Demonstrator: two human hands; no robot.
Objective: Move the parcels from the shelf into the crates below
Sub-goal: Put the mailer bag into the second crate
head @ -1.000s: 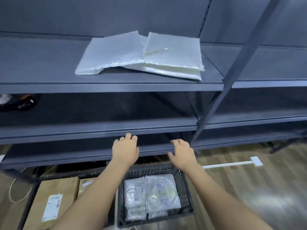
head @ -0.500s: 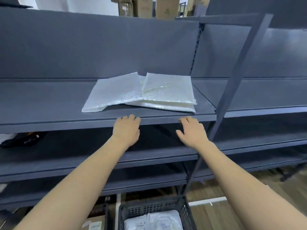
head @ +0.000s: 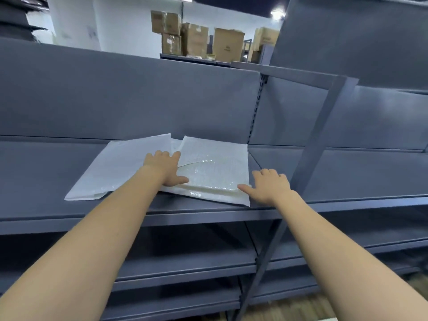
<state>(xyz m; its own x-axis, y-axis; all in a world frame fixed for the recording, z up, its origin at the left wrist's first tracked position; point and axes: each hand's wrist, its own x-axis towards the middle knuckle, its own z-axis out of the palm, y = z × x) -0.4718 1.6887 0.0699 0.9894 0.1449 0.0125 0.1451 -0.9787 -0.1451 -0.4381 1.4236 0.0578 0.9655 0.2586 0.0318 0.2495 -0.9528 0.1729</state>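
White bubble-wrap parcels lie on the grey shelf (head: 46, 172) at chest height. One flat parcel (head: 120, 167) is on the left; a stack of two or three parcels (head: 217, 167) overlaps it on the right. My left hand (head: 165, 166) rests flat where the left parcel and the stack meet, fingers spread and thumb out. My right hand (head: 268, 186) is at the stack's right front corner, thumb touching its edge, fingers straight on the shelf. Neither hand grips anything. The crates are out of view.
A slanted grey upright post (head: 317, 144) crosses just right of my right hand. Lower shelves (head: 185, 258) run beneath. Behind the shelf back panel stand several cardboard boxes (head: 208, 40). Wooden floor shows at the bottom right.
Both hands rose from the shelf's front edge onto the parcels. My view tilted up, so the crate below dropped out of sight.
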